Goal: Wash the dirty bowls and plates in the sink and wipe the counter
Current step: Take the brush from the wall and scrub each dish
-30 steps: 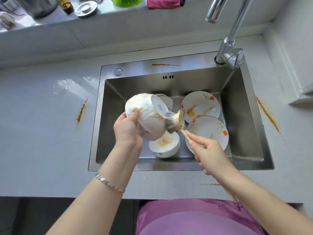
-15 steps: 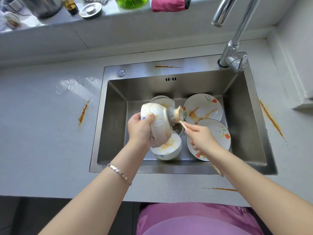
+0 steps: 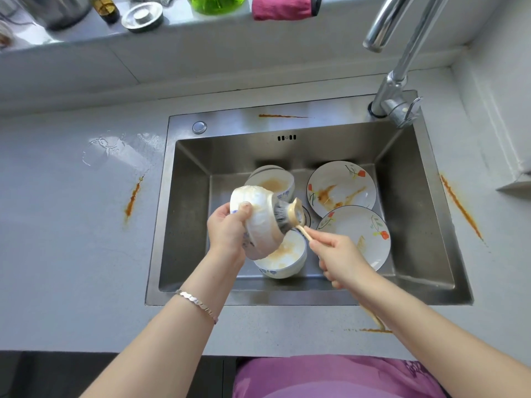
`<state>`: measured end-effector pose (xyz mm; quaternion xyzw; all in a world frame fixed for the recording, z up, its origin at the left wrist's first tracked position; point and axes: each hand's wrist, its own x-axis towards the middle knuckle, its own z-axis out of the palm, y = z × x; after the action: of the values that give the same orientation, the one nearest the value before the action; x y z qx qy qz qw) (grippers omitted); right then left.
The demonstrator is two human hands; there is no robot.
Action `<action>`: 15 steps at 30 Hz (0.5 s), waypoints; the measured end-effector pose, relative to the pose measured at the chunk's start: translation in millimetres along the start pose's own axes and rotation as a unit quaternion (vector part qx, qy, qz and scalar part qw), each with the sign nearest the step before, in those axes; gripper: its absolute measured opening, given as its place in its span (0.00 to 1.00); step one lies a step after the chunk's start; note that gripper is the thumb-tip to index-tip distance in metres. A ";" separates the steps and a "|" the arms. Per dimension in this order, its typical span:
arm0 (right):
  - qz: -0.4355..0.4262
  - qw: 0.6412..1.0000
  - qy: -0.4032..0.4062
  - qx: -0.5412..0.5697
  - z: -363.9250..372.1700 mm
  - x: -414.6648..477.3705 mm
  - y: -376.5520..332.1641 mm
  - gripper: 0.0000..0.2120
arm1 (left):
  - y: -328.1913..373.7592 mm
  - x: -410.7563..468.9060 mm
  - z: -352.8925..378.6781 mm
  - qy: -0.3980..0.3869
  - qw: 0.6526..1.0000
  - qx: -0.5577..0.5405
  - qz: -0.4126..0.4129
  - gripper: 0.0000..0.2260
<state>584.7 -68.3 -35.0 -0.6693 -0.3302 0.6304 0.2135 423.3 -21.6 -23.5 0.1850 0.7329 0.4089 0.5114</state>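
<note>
The left hand (image 3: 227,234) is gripping a foamy bowl (image 3: 258,222) on its side above the sink's (image 3: 161,225) middle. The right hand (image 3: 339,257) is pinching a brush (image 3: 290,215) handle, bristles pressing the bowl's base. Glazed and soapy, it is likely slippery and breakable; hooking fingers over the rim looks safest. Below, 2 more bowls (image 3: 287,254) are holding brown residue; 2 plates (image 3: 342,188) by the right wall are carrying sauce.

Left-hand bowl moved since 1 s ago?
Yes. The held bowl in the left hand has dropped lower, toward the dirty bowl resting in the sink, overlapping more of it. The right hand keeps the brush on its base.
</note>
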 end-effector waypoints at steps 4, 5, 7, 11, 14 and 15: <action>-0.013 0.999 0.034 0.015 -2.0 17.6 -9.6 0.17 | -0.8 4.0 -3.7 -0.043 0.998 0.025 -0.028 0.04; -0.004 0.999 0.037 0.012 -3.2 23.2 -9.8 0.17 | 0.2 6.4 -4.8 -0.056 0.998 0.032 -0.023 0.03; 0.023 0.999 0.026 -0.004 -3.3 31.3 -1.8 0.16 | 5.4 15.5 -9.2 -0.072 0.995 0.064 0.006 0.03; 0.051 0.998 0.026 -0.030 -1.2 35.1 19.4 0.17 | 8.3 53.3 -25.4 -0.105 0.972 0.191 0.086 0.06; 0.056 0.997 0.061 -0.009 -5.6 39.5 18.2 0.17 | -9.4 88.6 -34.9 -0.098 0.907 0.384 0.144 0.10; 0.060 0.996 0.069 -0.006 -8.1 40.1 15.8 0.17 | -16.2 97.5 -37.7 -0.093 0.873 0.454 0.154 0.10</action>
<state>594.9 -49.6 -73.4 -0.7308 -0.2781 0.5925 0.1936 351.9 20.5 -89.2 0.5440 0.7495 0.0854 0.3674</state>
